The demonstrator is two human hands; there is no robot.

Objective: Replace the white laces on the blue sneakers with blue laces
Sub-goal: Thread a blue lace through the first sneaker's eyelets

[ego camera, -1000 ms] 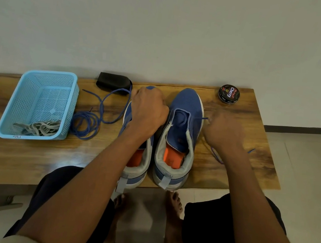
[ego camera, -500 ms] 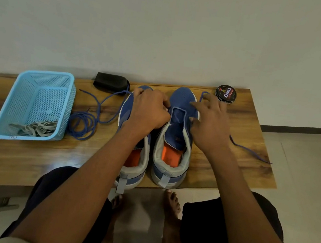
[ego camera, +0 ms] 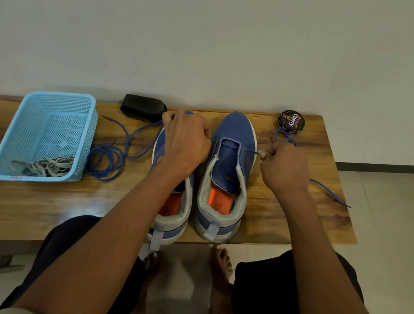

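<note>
Our left hand (ego camera: 186, 143) covers the left sneaker (ego camera: 168, 204), its grasp unclear. Our right hand (ego camera: 282, 168) pinches a blue lace (ego camera: 327, 192) beside the right sneaker (ego camera: 226, 178). Both stand on a wooden table (ego camera: 36, 203) against a pale wall (ego camera: 216, 39).

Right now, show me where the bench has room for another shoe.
Bare wood lies in front of the basket, left of the sneakers. Behind the basket it is narrow. The right end is crowded: right hand, lace, polish tin.
</note>
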